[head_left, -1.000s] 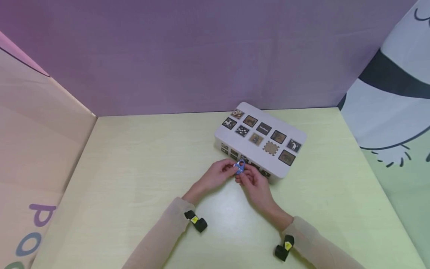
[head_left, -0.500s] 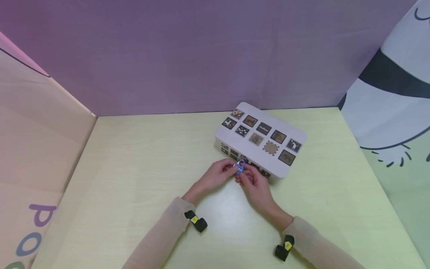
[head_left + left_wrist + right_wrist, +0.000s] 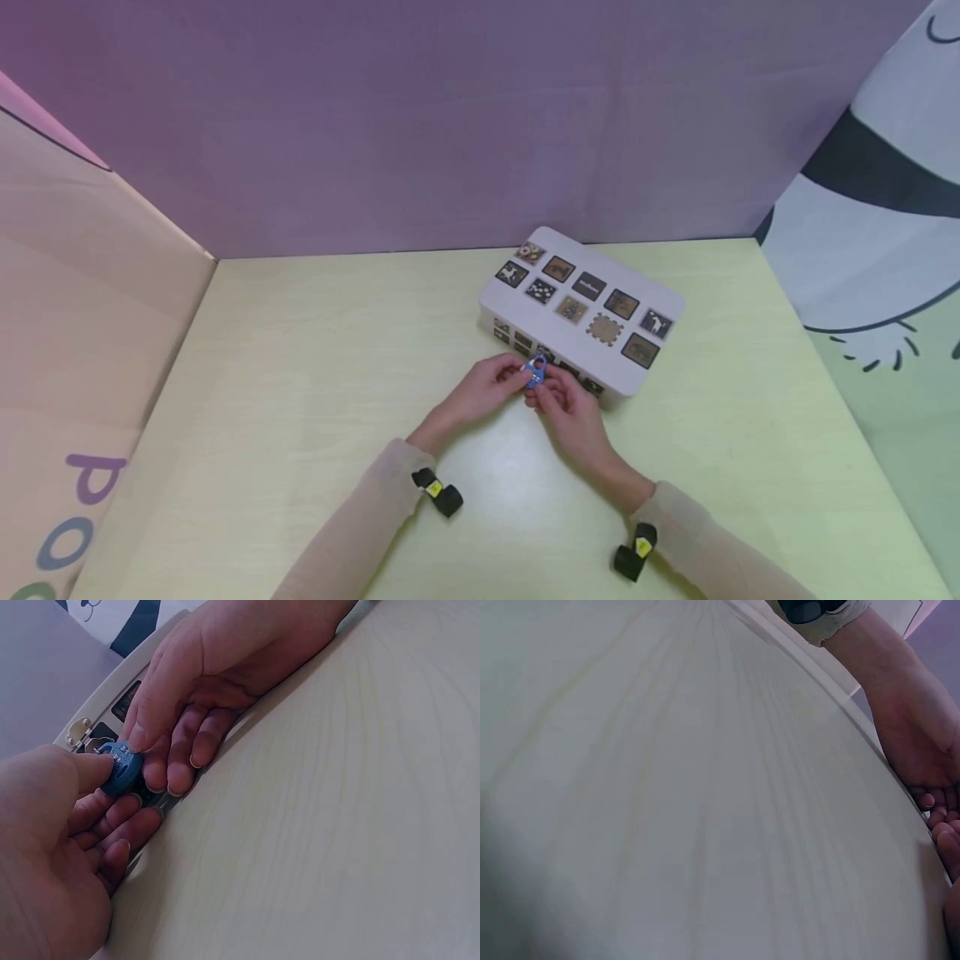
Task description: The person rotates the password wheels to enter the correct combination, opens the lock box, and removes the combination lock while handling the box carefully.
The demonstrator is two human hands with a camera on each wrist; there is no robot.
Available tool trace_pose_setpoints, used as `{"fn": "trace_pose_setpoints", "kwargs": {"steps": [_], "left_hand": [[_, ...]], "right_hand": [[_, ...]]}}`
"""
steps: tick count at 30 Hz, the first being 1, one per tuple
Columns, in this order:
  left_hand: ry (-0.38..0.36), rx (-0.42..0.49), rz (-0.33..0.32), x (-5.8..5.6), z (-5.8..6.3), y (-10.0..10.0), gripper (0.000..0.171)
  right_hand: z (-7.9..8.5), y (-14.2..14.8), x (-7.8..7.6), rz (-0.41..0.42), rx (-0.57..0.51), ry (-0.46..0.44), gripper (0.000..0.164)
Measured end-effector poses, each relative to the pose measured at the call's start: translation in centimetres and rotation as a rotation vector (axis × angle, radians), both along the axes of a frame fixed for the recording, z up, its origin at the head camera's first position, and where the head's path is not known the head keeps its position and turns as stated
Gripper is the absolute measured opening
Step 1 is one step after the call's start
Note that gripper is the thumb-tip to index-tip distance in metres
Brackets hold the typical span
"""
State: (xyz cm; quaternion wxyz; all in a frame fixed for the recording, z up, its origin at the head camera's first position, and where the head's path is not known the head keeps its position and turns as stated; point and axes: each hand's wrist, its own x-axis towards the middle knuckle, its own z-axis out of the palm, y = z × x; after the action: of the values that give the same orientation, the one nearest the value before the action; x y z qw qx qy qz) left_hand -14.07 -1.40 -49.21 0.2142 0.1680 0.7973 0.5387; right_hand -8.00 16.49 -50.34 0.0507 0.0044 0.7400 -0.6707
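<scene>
A small blue combination padlock [image 3: 535, 372] with number dials is at the near side of a white box [image 3: 626, 375], by its metal latch [image 3: 78, 732]. My left hand [image 3: 487, 390] pinches the padlock between thumb and fingers from the left. From the right, my right hand [image 3: 576, 418] pinches it too, its thumb beside the dials [image 3: 123, 753] in the left wrist view. The other fingers of both hands curl underneath, over the table. In the right wrist view my left hand [image 3: 922, 735] shows at the right edge, and the padlock is hidden.
The box stands at an angle on a pale wooden table [image 3: 300, 350], its lid printed with several square pictures. Behind the table rises a purple wall [image 3: 420, 150]. Printed panels flank it, a left panel [image 3: 82, 300] and a right panel [image 3: 885, 242].
</scene>
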Motion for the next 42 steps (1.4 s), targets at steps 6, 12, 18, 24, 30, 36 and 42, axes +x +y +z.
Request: {"fn": "trace_pose_setpoints", "kwargs": {"steps": [6,12,18,24,30,36,42], "left_hand": [[0.002,0.003,-0.005,-0.08,0.05,-0.09,0.024],[-0.022,0.007,-0.011,-0.16,0.16,-0.26,0.025],[-0.027,0.004,-0.013,-0.26,-0.04,-0.3,0.029],[-0.031,0.002,-0.007,-0.17,0.07,-0.36,0.031],[-0.028,0.018,-0.006,-0.17,0.03,-0.36,0.03],[-0.043,0.03,-0.001,-0.05,0.07,-0.19,0.025],[-0.03,0.018,0.004,0.01,0.11,-0.07,0.025]], "right_hand": [[0.11,-0.02,-0.04,0.0,0.002,0.005,0.035],[0.18,-0.06,-0.07,-0.003,-0.001,-0.002,0.035],[0.21,-0.1,-0.06,-0.004,-0.005,-0.009,0.035],[0.27,-0.09,-0.07,0.0,-0.003,-0.019,0.035],[0.27,-0.08,-0.08,0.002,-0.004,-0.014,0.035],[0.27,-0.08,-0.04,-0.01,0.006,-0.022,0.035],[0.32,-0.13,-0.01,-0.015,0.007,-0.028,0.034]]}}
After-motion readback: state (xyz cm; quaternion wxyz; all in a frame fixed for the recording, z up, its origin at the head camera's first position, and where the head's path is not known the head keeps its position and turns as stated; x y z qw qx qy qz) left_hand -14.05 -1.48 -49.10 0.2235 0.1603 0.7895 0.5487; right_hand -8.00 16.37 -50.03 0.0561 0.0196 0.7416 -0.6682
